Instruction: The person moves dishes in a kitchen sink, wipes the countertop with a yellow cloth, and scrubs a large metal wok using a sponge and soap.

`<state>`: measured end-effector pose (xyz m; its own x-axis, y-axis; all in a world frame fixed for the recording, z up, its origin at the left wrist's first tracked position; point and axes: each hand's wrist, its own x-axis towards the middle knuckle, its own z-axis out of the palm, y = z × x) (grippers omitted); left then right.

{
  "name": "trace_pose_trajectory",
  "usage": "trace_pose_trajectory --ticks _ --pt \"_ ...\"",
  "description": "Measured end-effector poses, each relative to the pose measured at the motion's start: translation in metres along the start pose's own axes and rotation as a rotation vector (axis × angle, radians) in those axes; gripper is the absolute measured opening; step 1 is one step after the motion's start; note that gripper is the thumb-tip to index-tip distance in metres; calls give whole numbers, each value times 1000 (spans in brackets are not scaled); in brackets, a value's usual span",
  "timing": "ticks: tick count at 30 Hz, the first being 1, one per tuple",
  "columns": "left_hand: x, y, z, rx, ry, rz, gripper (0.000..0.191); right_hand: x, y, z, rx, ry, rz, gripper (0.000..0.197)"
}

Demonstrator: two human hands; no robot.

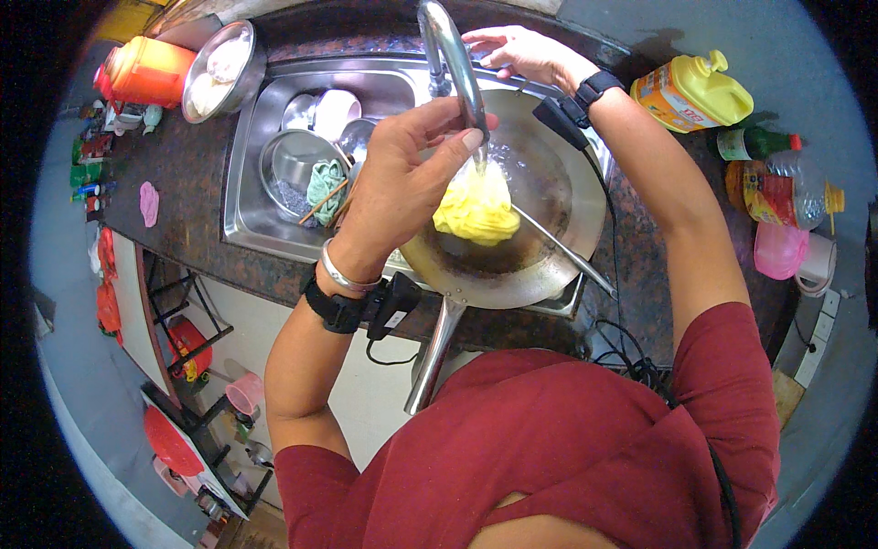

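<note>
My left hand [410,171] has its thumb and fingers around the metal faucet spout [461,51], near the outlet. Beyond the spout, my right hand [538,58] is raised near the back rim of the sink, fingers apart, with nothing seen in it. Below the outlet lies a wet, bunched yellow cloth [477,209], where water seems to run. It is in a large metal wok [542,285] set over the right side of the sink, with some water inside. A thin metal utensil handle [583,264] leans out over the wok's right rim; its far end is hidden.
The left sink basin [243,199] holds metal bowls, a green cloth [325,185] and chopsticks. A metal bowl [236,92] and orange container [154,68] stand at left. On the right are a yellow jug [693,96], bottles and a trailing black cable [612,226]. The wok handle [435,357] points toward me.
</note>
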<state>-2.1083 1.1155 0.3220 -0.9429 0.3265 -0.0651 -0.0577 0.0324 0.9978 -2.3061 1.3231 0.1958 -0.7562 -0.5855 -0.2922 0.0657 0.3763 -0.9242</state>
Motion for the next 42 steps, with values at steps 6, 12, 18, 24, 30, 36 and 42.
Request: trace_pose_trajectory --ticks 6,12,18,24,30,36,42 --pt "-2 -3 2 -31 83 30 23 2 -9 3 75 3 -19 59" --pt "-5 5 4 7 49 5 27 2 -33 28 -23 -150 -167 68" --pt "-9 5 8 -61 31 -56 32 -58 -61 16 -622 153 -327 55" --pt "-23 -15 8 512 312 138 26 -208 -71 -91 -1164 814 -305 35" --pt "-36 -90 -5 985 210 66 27 -280 12 -195 -1414 867 113 53" --pt "-51 -190 25 1317 -329 120 63 -279 -8 -151 -1290 712 393 42" --pt "-20 -186 42 1399 -408 -163 42 -305 -1 -123 -1041 696 108 38"
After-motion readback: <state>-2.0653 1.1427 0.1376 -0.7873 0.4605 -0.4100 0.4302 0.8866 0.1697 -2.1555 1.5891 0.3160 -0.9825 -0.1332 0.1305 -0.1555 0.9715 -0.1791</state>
